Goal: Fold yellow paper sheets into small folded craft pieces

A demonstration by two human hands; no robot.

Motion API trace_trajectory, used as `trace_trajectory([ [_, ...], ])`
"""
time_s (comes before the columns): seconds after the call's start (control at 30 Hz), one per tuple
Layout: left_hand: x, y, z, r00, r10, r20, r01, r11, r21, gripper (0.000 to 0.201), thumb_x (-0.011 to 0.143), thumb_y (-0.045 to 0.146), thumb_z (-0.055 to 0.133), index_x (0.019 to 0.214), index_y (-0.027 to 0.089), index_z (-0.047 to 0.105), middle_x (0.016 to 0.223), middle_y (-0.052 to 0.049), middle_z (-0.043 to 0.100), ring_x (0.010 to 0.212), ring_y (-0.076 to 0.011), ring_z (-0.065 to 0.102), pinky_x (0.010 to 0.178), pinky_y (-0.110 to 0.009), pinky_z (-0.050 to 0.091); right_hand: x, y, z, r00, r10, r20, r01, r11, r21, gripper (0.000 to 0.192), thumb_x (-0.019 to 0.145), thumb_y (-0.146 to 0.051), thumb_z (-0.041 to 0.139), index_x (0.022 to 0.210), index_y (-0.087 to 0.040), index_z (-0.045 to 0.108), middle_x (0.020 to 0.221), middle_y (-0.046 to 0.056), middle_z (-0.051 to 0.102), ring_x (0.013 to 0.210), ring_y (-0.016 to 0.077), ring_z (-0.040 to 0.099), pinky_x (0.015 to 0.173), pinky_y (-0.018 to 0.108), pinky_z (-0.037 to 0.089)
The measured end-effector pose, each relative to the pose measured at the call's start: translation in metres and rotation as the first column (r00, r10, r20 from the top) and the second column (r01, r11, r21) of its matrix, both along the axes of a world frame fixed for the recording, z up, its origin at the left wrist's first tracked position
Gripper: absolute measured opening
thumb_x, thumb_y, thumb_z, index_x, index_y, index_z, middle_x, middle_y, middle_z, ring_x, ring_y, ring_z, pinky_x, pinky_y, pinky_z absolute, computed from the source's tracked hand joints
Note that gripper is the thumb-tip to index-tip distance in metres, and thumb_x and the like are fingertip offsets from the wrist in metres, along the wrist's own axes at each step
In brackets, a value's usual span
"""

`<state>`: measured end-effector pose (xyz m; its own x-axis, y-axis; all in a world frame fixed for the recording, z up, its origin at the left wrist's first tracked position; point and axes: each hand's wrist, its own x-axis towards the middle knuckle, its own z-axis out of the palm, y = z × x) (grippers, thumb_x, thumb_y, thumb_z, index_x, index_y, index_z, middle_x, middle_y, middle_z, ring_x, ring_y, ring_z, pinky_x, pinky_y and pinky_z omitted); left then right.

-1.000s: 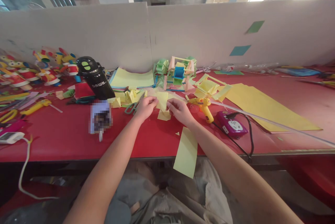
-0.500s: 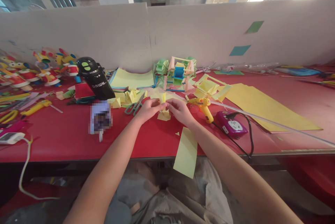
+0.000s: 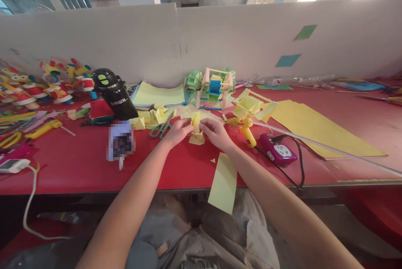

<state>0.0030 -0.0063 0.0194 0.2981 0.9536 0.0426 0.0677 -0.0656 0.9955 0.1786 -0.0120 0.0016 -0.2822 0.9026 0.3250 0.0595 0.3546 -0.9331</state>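
Between my two hands is a small folded piece of yellow paper (image 3: pixel 196 121), held up over the red table. My left hand (image 3: pixel 179 131) pinches its left edge, and my right hand (image 3: pixel 214 131) pinches the right edge. Just beneath lies a small yellow paper scrap (image 3: pixel 196 139). Green-handled scissors (image 3: pixel 160 130) rest beside my left hand, partly hidden by it. A yellow glue gun (image 3: pixel 245 128) lies to the right of my right hand. Under my right forearm, a pale yellow paper strip (image 3: pixel 223 181) hangs over the table's front edge.
Behind my hands stands a paper-and-stick model wheel (image 3: pixel 215 89). A black flask (image 3: pixel 114 95) leans at left, near a pixelated object (image 3: pixel 121 141). At right are a purple power socket (image 3: pixel 279 149) with a black cord and large yellow sheets (image 3: pixel 320 130). A white partition (image 3: pixel 235 38) rises behind.
The yellow paper between my fingers has turned and shows a wider face. My fingertips have moved slightly apart. Everything else stays in place.
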Motion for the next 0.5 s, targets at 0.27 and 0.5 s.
trace_trajectory([
  [0.27, -0.003, 0.007, -0.006, 0.984, 0.177, 0.037, -0.174, 0.982, -0.068, 0.023, 0.075, 0.024, 0.054, 0.089, 0.017, 0.071, 0.090, -0.006, 0.074, 0.091, -0.0248, 0.069, 0.076, -0.035, 0.060, 0.001, 0.003, -0.004, 0.996, -0.088, 0.012, 0.088, 0.996, -0.012, 0.028, 0.086, -0.047, 0.057, 0.089, -0.019, 0.057, 0.071, -0.001, 0.057, 0.054, 0.0110, 0.050, 0.054, 0.027, 0.043],
  [0.5, -0.004, 0.012, -0.012, 0.985, 0.150, 0.088, -0.144, 0.987, -0.072, 0.029, 0.075, 0.022, 0.053, 0.096, 0.019, 0.072, 0.093, -0.007, 0.075, 0.093, -0.0267, 0.070, 0.074, -0.036, 0.059, 0.003, 0.006, -0.011, 0.984, -0.181, 0.001, 0.181, 0.983, 0.033, 0.032, 0.084, -0.043, 0.061, 0.103, -0.022, 0.048, 0.079, -0.002, 0.055, 0.058, 0.0116, 0.050, 0.054, 0.027, 0.045],
])
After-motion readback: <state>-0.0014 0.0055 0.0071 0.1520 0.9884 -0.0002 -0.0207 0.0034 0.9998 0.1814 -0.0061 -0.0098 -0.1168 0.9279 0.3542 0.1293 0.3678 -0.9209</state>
